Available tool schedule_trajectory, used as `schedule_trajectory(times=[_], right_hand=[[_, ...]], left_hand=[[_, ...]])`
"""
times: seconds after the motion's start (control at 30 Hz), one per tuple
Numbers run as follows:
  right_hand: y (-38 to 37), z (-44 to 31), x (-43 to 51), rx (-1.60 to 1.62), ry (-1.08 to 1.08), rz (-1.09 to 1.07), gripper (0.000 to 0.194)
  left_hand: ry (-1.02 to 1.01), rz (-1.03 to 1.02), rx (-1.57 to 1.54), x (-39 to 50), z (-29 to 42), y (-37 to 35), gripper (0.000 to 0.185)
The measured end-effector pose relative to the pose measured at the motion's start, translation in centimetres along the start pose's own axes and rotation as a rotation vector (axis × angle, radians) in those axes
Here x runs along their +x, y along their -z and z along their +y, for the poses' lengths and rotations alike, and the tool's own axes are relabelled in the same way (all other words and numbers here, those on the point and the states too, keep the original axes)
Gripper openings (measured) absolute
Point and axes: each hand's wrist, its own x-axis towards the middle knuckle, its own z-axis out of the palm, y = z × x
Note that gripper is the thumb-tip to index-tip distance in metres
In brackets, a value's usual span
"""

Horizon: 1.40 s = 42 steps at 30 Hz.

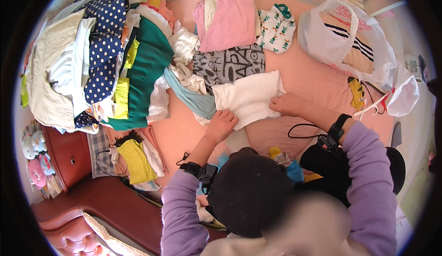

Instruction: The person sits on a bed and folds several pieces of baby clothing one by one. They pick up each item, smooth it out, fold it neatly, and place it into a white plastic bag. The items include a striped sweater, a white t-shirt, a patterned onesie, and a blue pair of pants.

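Note:
A folded white cloth garment [248,98] lies in front of me on the pink-orange bedsheet. My left hand [223,126] has its lower left corner between curled fingers; the thumb is hidden. At the right edge, my right hand [288,104] pinches the same garment with bent fingers. Beyond it is a grey garment with black print [229,62], partly covered by folded pink pants [231,19]. A pale blue cloth [193,95] bunches up beside the white garment's left edge.
A tall heap of clothes, including a navy polka-dot garment [105,41] and green cloth [148,69], rises at left. A patterned baby garment [278,28] lies at the back. To the right sits a plastic bag [328,31] with clothing inside. Yellow cloth [137,161] lies near a wooden cabinet [70,157].

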Motion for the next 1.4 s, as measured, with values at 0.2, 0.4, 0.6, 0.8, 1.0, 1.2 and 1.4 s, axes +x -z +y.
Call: schedule_trajectory(times=[0.2,0.4,0.6,0.8,1.0,1.2,1.4], right_hand=[[0.5,0.1,0.1,0.023,0.003,-0.128,0.034],[2.0,1.1,3.1,0.31,-0.857,0.314,0.05],[-0.4,3.1,3.2,0.702,-1.002,0.553,0.036],[-1.0,4.2,2.7,0.758,-0.986,0.477,0.032],[0.4,3.4,2.7,0.45,-0.601,0.838,0.048],[0.5,5.5,2.2,0.536,-0.645,0.442,0.055],[-0.9,5.0,1.5,1.096,-0.644,0.526,0.045]], left_hand=[[0.095,0.122,-0.172,-0.4,-0.6,0.0,0.025],[1.065,0.618,-0.788,3.7,-2.8,0.0,0.028],[1.104,0.819,-0.886,5.8,-4.4,-1.2,0.031],[1.082,0.739,-0.613,5.0,-3.9,-0.3,0.031],[0.659,0.48,-0.072,5.6,-3.6,1.9,0.034],[0.615,0.234,-0.143,5.3,-4.2,3.5,0.035],[0.638,0.273,-0.707,3.5,-4.5,2.0,0.031]])
